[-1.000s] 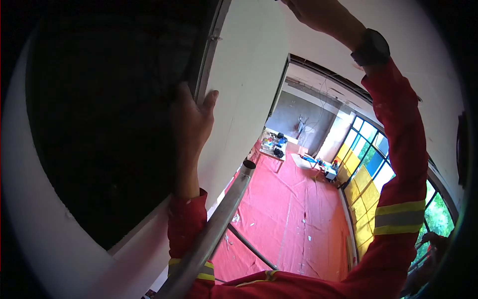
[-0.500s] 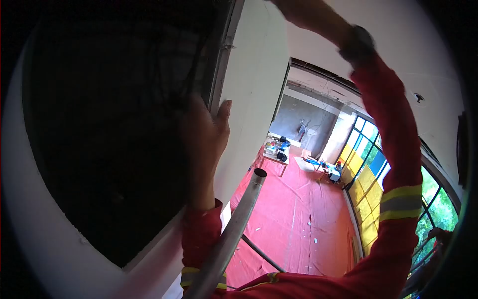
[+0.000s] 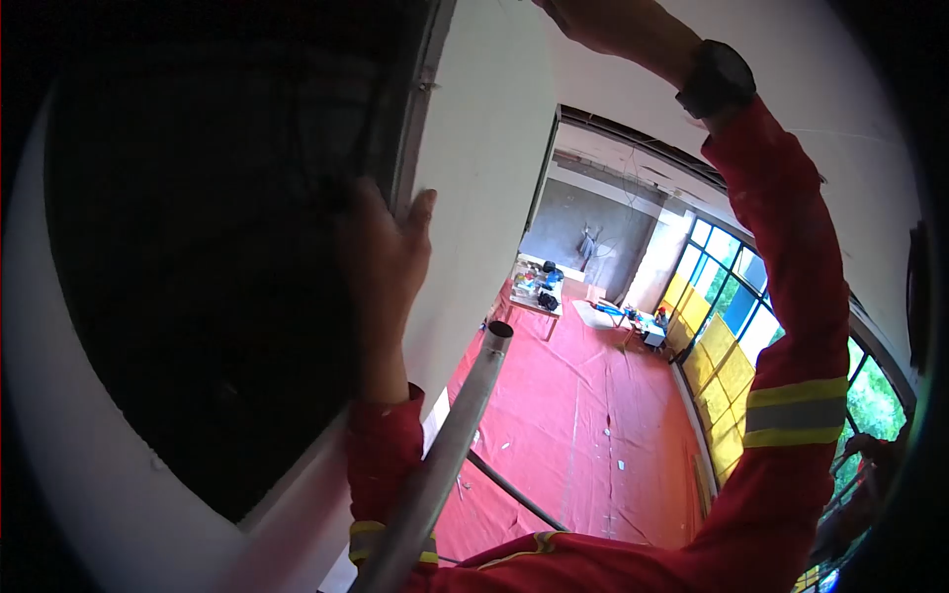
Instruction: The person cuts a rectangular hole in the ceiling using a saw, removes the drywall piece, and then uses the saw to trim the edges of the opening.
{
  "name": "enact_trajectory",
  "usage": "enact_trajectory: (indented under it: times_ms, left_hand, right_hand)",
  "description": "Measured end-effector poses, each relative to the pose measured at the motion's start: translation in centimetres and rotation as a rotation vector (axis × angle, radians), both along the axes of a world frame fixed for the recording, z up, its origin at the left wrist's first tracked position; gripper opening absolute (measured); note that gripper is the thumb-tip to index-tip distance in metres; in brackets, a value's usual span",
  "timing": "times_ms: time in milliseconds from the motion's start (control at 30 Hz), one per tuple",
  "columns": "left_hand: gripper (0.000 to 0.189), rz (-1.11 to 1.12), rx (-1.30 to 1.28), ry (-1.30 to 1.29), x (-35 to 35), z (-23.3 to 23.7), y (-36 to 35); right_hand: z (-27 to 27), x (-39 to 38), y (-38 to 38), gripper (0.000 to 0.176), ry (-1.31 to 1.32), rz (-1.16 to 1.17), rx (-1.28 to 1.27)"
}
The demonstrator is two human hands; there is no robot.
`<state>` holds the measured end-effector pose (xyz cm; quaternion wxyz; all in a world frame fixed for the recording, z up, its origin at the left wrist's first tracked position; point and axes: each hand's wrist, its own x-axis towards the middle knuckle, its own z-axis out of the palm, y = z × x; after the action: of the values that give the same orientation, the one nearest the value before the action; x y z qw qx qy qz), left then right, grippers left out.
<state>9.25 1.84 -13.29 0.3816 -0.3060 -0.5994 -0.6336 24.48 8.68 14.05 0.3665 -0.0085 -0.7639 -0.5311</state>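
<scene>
My left hand [image 3: 388, 262] is at the edge of a dark opening [image 3: 227, 296]. Its thumb lies toward the face of a white panel [image 3: 484, 148], while its fingers wrap round the edge into the dark and barely show. A thin metal strip [image 3: 419, 99] runs along that edge above the hand. My right hand [image 3: 588, 20] reaches up to the top of the view, below the pale ceiling, with a black watch on the wrist; its fingers are mostly cut off, so what they hold is hidden. Both sleeves are red with yellow and grey bands.
An open-ended metal pipe [image 3: 465, 425] slants up in front of me. Far below, red sheeting [image 3: 563, 425] covers the floor. Tables with tools and other items [image 3: 539, 296] stand at the far end. Windows with yellow panels [image 3: 717, 366] line the right side.
The view has shifted slightly, so the panel, pipe and room sit further left. My left hand stays at the panel edge; my right hand remains raised, its wrist and watch slightly shifted.
</scene>
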Motion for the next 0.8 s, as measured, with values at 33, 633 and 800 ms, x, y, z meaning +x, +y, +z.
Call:
enact_trajectory:
  times_ms: [33,633,800]
  left_hand:
    - [0.049,0.040,0.027,0.045,-0.4,0.1,-0.2]
    - [0.051,0.081,0.012,0.041,0.1,-0.1,0.3]
    - [0.052,-0.027,0.016,0.045,-0.4,0.0,0.1]
  right_hand:
    - [0.3,-0.6,-0.2,0.023,0.010,-0.003,-0.046]
    - [0.9,0.1,-0.2,0.022,0.106,-0.133,-0.185]
    - [1.1,0.1,-1.0,0.020,0.026,-0.071,-0.131]
